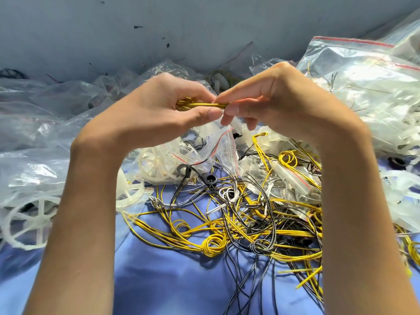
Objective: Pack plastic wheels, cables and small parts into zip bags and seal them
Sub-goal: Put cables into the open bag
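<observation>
Yellow cable bundle [200, 105] lies level, its long axis left to right, raised above the cable pile [238, 228]; my left hand [159, 105] and right hand [277, 103] pinch its ends with curled fingers.

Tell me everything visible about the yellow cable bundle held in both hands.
The yellow cable bundle is several thin, glossy strands gathered side by side. It lies roughly level, raised above the loose cables. The left hand grips its looped end; the right hand pinches the other. Only a short stretch shows between the hands.
</observation>
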